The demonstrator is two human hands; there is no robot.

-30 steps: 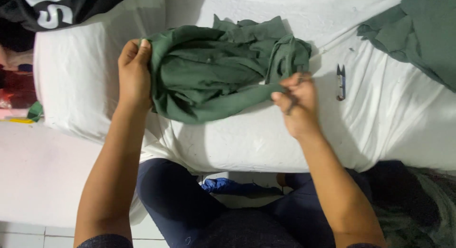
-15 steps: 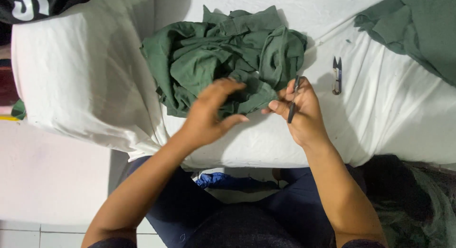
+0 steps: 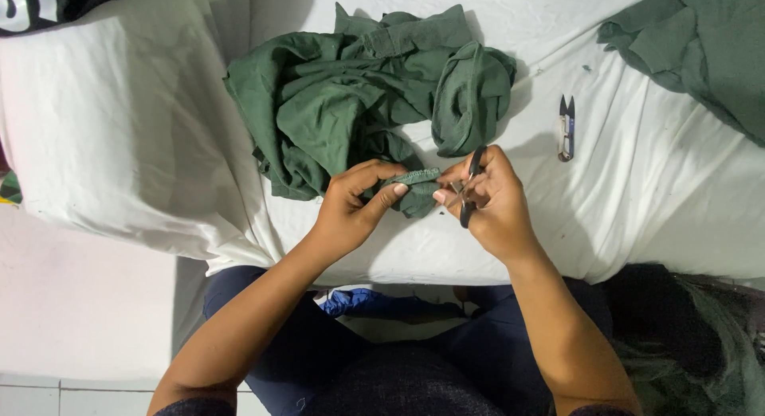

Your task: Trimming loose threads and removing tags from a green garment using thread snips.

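A crumpled dark green garment (image 3: 358, 105) lies on a table covered with white cloth (image 3: 135, 129). My left hand (image 3: 355, 205) pinches a ribbed edge of the garment near its front corner. Right beside it, my right hand (image 3: 490, 201) grips a small dark thread snipper (image 3: 470, 185) and also touches the same ribbed edge. The snipper's tip points up, away from me. Both hands meet at the garment's near edge.
A second small thread snipper (image 3: 566, 129) lies on the white cloth to the right. More dark green fabric (image 3: 701, 49) is piled at the top right. A black garment with white print (image 3: 48, 1) sits at the top left. My legs are below the table edge.
My left hand left the garment's far left side and came across to the near edge, where it now pinches the ribbed strip. The garment shifted and bunched up. My right hand stayed put.
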